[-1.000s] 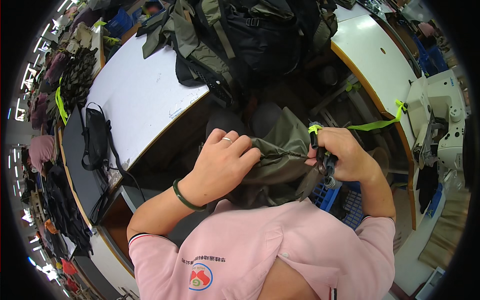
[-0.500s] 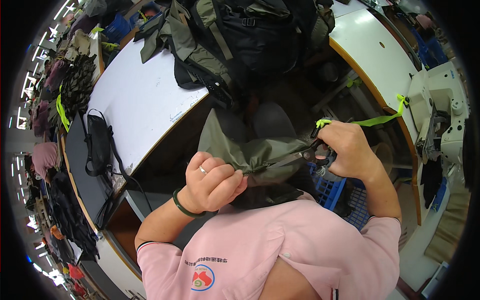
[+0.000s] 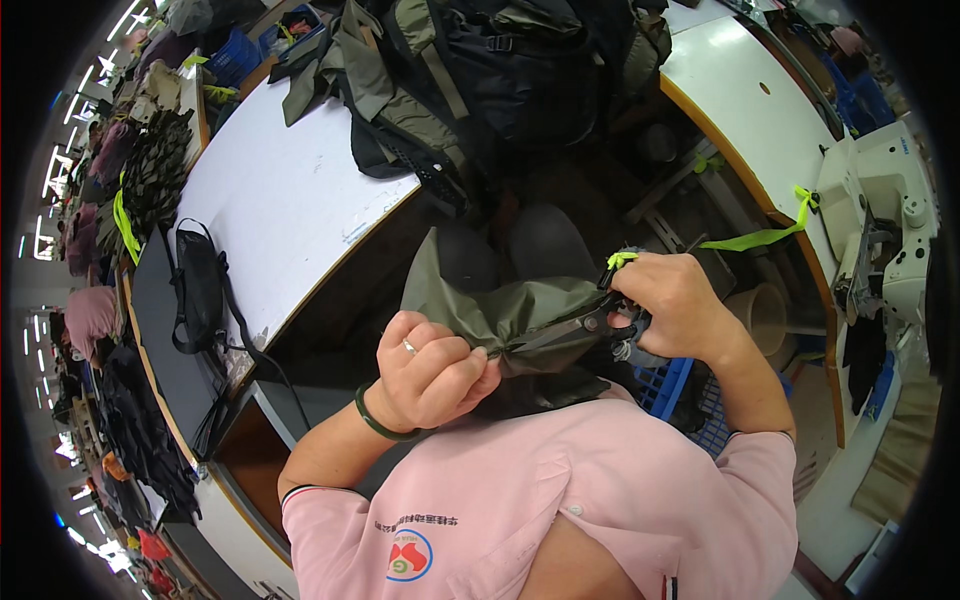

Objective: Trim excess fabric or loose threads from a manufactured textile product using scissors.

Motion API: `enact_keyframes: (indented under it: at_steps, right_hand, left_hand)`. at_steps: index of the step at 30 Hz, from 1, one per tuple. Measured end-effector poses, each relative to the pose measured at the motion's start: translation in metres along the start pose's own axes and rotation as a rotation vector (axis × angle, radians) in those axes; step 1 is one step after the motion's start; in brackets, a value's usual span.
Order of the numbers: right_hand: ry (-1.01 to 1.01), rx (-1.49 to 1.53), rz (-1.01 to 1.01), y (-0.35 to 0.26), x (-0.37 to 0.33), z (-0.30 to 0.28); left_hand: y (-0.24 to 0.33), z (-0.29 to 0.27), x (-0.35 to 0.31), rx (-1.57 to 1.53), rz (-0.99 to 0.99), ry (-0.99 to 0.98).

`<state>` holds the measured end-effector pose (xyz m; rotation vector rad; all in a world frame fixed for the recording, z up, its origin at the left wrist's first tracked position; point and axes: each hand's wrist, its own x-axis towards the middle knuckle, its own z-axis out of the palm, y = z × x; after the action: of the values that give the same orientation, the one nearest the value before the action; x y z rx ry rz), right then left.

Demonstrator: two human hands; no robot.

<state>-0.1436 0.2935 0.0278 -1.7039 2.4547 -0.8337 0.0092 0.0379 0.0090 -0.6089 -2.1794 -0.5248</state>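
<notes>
Above my lap I hold a piece of olive-green fabric (image 3: 535, 300), gathered into folds. My left hand (image 3: 437, 372) is closed on its near edge, thumb and forefinger pinching the bunched cloth. In my right hand (image 3: 678, 303) is a pair of scissors (image 3: 592, 322) with dark handles, the fingers wrapped round them. A bright yellow-green tie shows at the handle. The blades point left along the fabric, with their tips close to the left fingertips. Whether the tips are cutting into the cloth I cannot tell.
A black and olive backpack (image 3: 510, 85) lies across the far end of the white table (image 3: 275, 170). A black pouch with straps (image 3: 197, 285) rests at the left. To the right stand a sewing machine (image 3: 895, 220) and a yellow-green ribbon (image 3: 760, 240). Below is a blue basket (image 3: 660, 388).
My right hand has shifted left with the scissors, bringing the blades closer to my left fingertips. The left hand has moved slightly right and down, still pinching the fabric.
</notes>
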Motion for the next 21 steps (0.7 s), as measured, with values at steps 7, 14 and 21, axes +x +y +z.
enact_keyframes:
  at_steps: [7,14,21]
  right_hand:
    - [0.008,0.042,-0.01,0.002,0.001,0.008]
    - [0.008,0.065,-0.012,0.002,0.001,0.015]
    - [-0.015,0.125,0.081,-0.001,-0.004,0.003]
  left_hand:
    - [0.0,0.001,-0.001,-0.005,0.003,0.031]
    - [0.001,0.002,-0.001,-0.016,0.0,0.037]
    - [0.001,-0.001,-0.004,-0.009,-0.017,0.012]
